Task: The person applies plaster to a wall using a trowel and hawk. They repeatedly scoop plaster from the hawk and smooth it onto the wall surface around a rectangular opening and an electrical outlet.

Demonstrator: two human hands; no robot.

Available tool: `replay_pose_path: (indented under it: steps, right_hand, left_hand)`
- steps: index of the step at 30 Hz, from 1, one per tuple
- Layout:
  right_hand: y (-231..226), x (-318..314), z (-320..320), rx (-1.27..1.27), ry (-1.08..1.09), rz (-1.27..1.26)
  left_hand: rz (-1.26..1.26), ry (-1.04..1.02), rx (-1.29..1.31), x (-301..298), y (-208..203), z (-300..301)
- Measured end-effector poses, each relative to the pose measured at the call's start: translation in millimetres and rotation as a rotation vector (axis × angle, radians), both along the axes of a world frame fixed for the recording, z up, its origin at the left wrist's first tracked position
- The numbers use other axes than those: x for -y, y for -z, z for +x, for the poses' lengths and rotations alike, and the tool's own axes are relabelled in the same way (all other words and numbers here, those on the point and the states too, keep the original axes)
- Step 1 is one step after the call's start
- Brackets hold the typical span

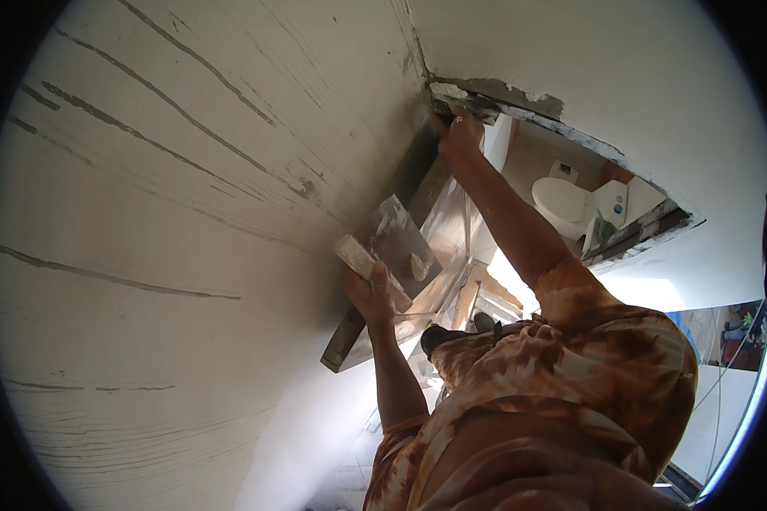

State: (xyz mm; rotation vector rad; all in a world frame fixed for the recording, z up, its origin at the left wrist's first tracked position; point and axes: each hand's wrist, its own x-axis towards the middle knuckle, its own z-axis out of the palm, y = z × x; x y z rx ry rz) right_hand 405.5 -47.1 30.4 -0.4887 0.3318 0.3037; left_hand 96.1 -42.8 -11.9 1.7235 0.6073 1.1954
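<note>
My left hand (369,294) is closed round the thick, pale handle (362,255) of a plastering trowel. Its grey metal plate (392,234) carries lumps of white plaster and is held out from the wall. Higher up, my right hand (460,136) reaches to the corner where two walls meet, above the opening. Its fingers are closed on a dark, flat-bladed tool (479,106) lying against the rough edge; the grip and part of the blade are hidden. Grey unpainted plaster (520,95) runs beside that tool.
The long wall (187,187) at left has dark streaks. Through the rough-edged opening a white toilet (562,200) shows below. Boards (345,341) lie under my arms, close to the wall, and my dark shoe (439,338) is among them. Cables (724,366) hang at far right.
</note>
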Motion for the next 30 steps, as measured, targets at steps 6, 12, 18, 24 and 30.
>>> replay_pose_path:
  steps: [6, 12, 18, 24, 30]
  right_hand:
    - [6.9, -41.7, 33.1, 0.172, 0.174, 0.014]
    - [-0.4, -56.3, 91.4, 0.711, 0.110, -1.035]
    - [-80.1, -4.4, 42.3, 0.480, 0.060, 0.085]
    - [-18.0, 70.3, -4.0, 0.460, -0.218, 0.014]
    - [29.4, 22.5, 21.6, 0.287, -0.159, 0.001]
  left_hand:
    - [-0.011, 0.023, -0.052, -0.5, 8.6, -7.9]
    - [0.002, 0.000, -0.046, 1.5, 10.1, -7.9]
    - [-0.029, 0.010, -0.023, 4.7, 5.8, -9.1]
    - [-0.009, 0.020, 0.048, 3.1, 3.2, -8.6]
    - [-0.016, 0.051, 0.076, 3.3, 0.8, -8.7]
